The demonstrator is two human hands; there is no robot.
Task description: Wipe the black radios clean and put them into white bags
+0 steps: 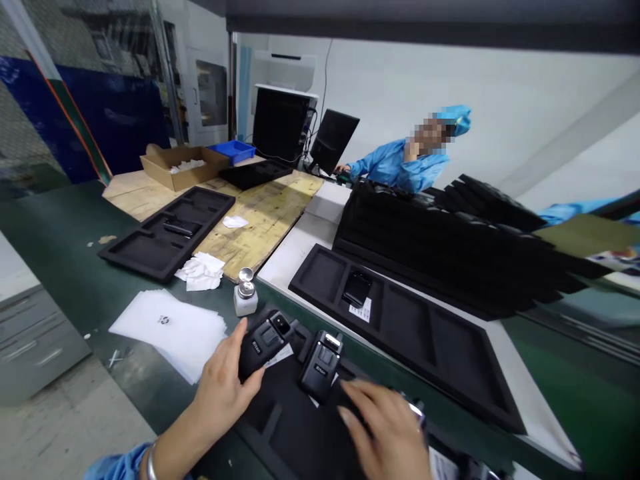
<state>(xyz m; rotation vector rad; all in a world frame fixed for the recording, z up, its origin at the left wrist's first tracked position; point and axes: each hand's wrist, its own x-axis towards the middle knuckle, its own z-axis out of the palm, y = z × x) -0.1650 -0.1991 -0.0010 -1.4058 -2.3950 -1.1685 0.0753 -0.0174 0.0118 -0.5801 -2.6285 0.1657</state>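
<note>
My left hand (223, 380) grips a black handheld device (261, 343) marked "Riton", like a body camera, between thumb and fingers. Just right of it, a second Riton device (321, 367) rests upright on a black foam tray (300, 427). My right hand (385, 427) hovers over the tray's right side, fingers apart and a little curled, its fingertips close to that second device. Nothing shows between these fingers. White labels peek out beside both devices. More devices, partly hidden by my right hand, lie at the tray's right end.
Left of the tray lie white printed sheets (170, 327), with a pump bottle (246, 300) and crumpled tissues (203, 272) behind. Another foam tray (405, 320) holds one device. Stacked black trays (440, 253) stand behind it. A co-worker (400, 163) in blue sits across the bench.
</note>
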